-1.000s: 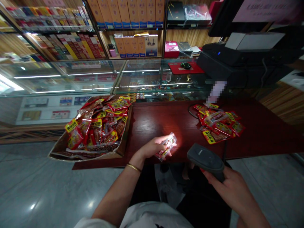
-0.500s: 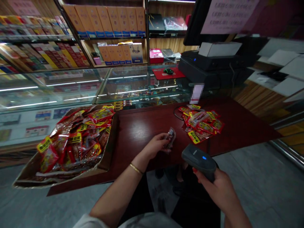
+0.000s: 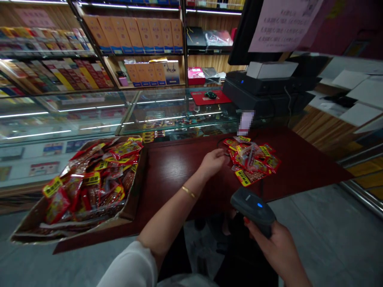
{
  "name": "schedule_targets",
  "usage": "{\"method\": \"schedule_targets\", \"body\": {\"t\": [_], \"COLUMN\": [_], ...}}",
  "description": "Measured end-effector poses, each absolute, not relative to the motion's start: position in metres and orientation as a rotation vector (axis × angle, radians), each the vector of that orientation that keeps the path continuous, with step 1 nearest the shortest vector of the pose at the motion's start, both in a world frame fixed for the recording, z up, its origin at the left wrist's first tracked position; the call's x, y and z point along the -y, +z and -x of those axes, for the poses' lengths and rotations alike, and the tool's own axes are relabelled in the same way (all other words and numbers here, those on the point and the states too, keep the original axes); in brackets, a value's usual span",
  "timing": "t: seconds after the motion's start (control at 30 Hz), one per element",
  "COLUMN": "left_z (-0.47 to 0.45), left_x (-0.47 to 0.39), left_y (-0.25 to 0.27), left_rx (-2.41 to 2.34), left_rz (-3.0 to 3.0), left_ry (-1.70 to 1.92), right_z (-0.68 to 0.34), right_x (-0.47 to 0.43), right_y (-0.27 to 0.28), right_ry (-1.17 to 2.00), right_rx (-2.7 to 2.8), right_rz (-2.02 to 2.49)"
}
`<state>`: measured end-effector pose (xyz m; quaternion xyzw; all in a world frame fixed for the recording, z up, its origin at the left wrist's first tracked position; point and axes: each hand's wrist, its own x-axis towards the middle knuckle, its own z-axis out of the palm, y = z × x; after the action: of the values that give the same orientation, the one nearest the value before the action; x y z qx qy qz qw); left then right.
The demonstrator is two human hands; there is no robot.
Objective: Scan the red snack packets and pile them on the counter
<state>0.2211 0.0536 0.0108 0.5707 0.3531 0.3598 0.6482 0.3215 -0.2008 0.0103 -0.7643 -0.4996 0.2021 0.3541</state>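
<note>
My left hand (image 3: 214, 161) reaches over the dark red table to the left edge of a pile of snack packets (image 3: 251, 161). No packet shows in it; its fingers look loosely extended. The packets are red and yellow, with a clear-looking one lying on top. My right hand (image 3: 272, 235) grips a black barcode scanner (image 3: 251, 207), held in front of the table's near edge, with a blue light on its top. On the left, an open cardboard box (image 3: 136, 195) holds many more red and yellow snack packets (image 3: 92, 179).
Behind the table (image 3: 170, 167) runs a glass display counter (image 3: 167, 101) with a red mouse pad (image 3: 196, 99) and a mouse (image 3: 210, 95). A monitor (image 3: 239, 36) and black equipment (image 3: 263, 93) stand at the right. Shelves of boxes (image 3: 134, 34) line the back.
My left hand has moved forward and right to the pile, and the clear packet it held is out of it; one now lies on top. The right hand still holds the scanner.
</note>
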Motion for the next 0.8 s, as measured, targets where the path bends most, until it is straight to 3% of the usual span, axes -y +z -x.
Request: {"method": "schedule_targets", "body": {"t": [0.13,0.27,0.4,0.63,0.8], "left_z": [-0.09,0.034,0.121,0.138,0.133], "left_x": [0.001,0.047,0.061,0.036,0.024], "left_y": [0.023,0.056,0.075,0.067,0.056], "left_rx": [-1.069,-1.633,-2.128,-2.361,-2.436], "left_rz": [-1.541,-1.815,-2.132,-2.349,-2.345], "left_ry": [1.079,1.297,0.995,0.362,0.407], "right_z": [-0.311,-0.302,-0.29,-0.268,-0.27], "right_x": [0.186,0.168,0.16,0.164,0.169], "right_y": [0.0,-0.017,-0.026,-0.023,-0.025], "right_ry": [0.64,0.727,0.717,0.645,0.642], "right_rx": [1.371,1.415,1.553,1.628,1.658], "right_rz": [1.913,1.948,1.864,1.791,1.788]}}
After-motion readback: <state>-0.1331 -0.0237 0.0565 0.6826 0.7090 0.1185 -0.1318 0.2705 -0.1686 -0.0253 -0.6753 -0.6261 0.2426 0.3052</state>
